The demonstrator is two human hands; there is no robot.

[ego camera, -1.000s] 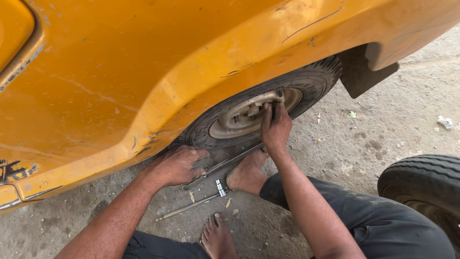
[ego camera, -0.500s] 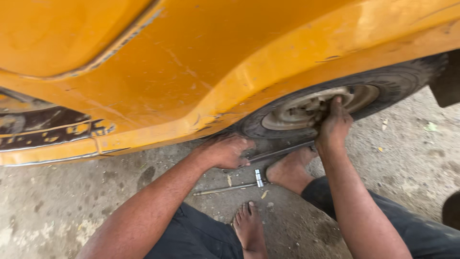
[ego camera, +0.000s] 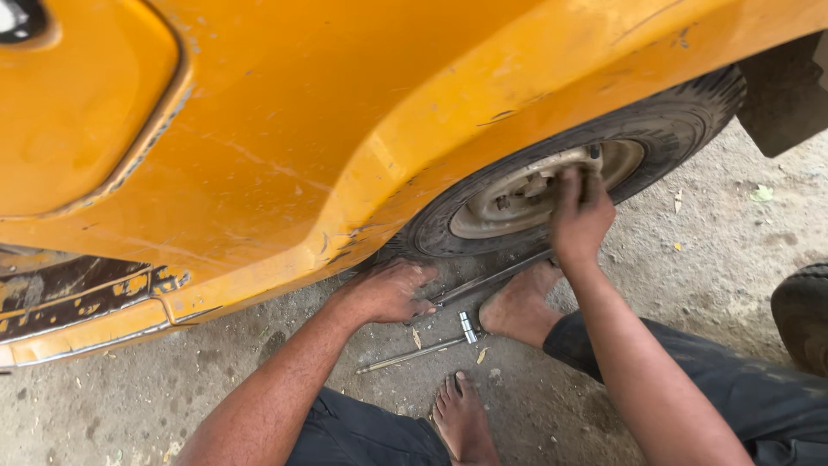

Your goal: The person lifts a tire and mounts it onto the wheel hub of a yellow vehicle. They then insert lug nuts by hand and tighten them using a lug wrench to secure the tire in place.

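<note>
Under the yellow body panel [ego camera: 345, 129], the wheel [ego camera: 552, 194] is half hidden — right hand [ego camera: 580, 216] fingers closed at its hub, what they grip unclear; left hand [ego camera: 384, 292] lies flat, open, against the tyre's base.

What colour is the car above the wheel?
Orange-yellow: the car body over the wheel is scuffed and dusty, seen in the head view.

Right hand [ego camera: 580, 216] grips the wheel hub [ego camera: 535, 194]; left hand [ego camera: 385, 292] presses the tyre [ego camera: 681, 129] bottom beside a long bar [ego camera: 492, 280].
</note>
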